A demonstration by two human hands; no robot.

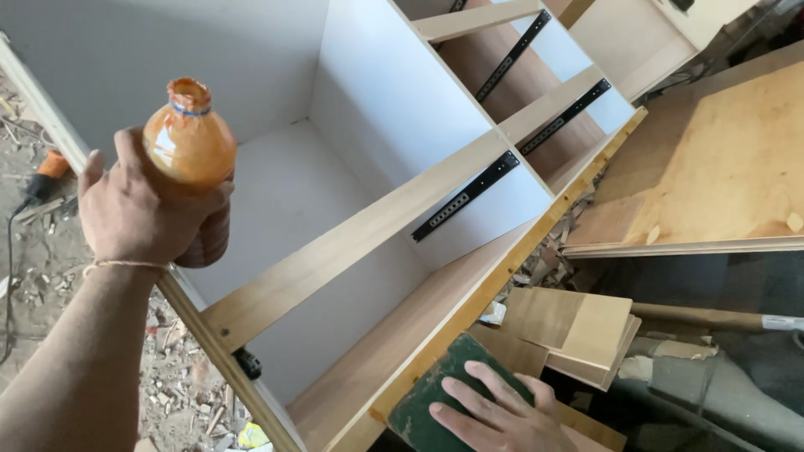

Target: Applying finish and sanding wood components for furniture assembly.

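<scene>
At the far left, a power tool (40,180) lies on the littered floor (180,381), and just right of it your left hand (138,205) wraps around an orange plastic bottle (191,155), holding it upright over the left edge of the white cabinet carcass (368,109). Black drawer slides (466,195) line the cabinet's partitions toward the far right. Near the bottom right, your right hand (502,414) lies flat, fingers spread, on a dark green block (435,393) resting on the cabinet's wooden edge, with plywood offcuts (578,331) just beside it.
</scene>
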